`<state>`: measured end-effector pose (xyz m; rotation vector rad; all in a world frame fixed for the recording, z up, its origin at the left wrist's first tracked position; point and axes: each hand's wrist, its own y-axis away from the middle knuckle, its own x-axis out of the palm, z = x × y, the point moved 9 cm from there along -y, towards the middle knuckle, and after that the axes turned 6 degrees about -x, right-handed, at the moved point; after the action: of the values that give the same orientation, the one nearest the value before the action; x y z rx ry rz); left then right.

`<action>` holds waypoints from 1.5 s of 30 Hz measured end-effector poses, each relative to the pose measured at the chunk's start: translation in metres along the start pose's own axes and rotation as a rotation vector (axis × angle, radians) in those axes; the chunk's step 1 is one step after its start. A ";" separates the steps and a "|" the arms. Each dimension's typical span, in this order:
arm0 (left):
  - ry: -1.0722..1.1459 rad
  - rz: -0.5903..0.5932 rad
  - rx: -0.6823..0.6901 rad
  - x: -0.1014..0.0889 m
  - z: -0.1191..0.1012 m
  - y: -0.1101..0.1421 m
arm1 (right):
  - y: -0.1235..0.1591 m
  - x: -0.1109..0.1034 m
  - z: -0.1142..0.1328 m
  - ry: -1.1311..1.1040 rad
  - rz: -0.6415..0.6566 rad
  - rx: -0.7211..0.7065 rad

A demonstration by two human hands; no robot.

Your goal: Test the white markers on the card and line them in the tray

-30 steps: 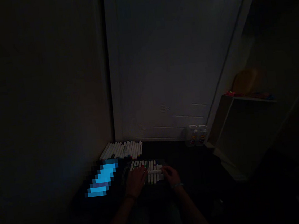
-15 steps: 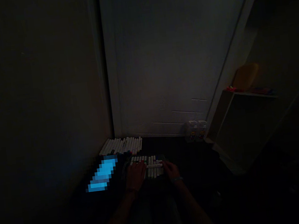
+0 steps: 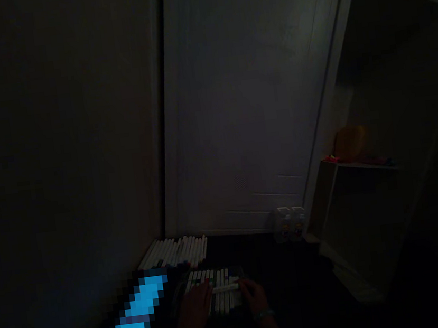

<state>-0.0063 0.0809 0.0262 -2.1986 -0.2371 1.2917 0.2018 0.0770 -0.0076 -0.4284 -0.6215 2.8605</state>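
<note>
In the dim head view, a white marker (image 3: pixel 225 288) lies crosswise between my hands, above a row of white markers (image 3: pixel 222 307) in a dark tray or case. My right hand (image 3: pixel 255 295) pinches the marker's right end between thumb and fingers. At its left end is my left hand (image 3: pixel 196 302), fingers curled together against the marker and over the row. Darkness hides the exact grip of the left fingertips. Farther back on the left, several more white markers (image 3: pixel 177 251) lie side by side with coloured ends toward me.
A blurred-out bright blue screen (image 3: pixel 141 309) lies left of my hands on the dark surface. Two clear containers with labels (image 3: pixel 290 224) stand at the back right, against a pale panel (image 3: pixel 231 104). A shelf unit (image 3: pixel 329 187) on the right carries an orange object (image 3: pixel 350 142).
The view has tilted upward, so the hands, markers and screen sit lower in the picture. Both hands keep the marker crosswise over the row.
</note>
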 end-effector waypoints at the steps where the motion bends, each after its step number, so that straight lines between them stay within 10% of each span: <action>1: 0.017 0.015 -0.003 0.001 0.001 0.000 | 0.000 0.001 0.000 -0.007 0.001 0.003; 20: 0.102 0.080 -0.054 0.008 0.008 -0.003 | 0.005 -0.012 0.047 0.005 -0.077 0.038; 45: 0.027 0.064 -0.028 -0.002 -0.005 -0.001 | 0.002 -0.006 0.012 0.070 -0.025 -0.014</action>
<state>-0.0028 0.0792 0.0305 -2.2622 -0.1766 1.2993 0.2039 0.0691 0.0035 -0.5164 -0.6295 2.8060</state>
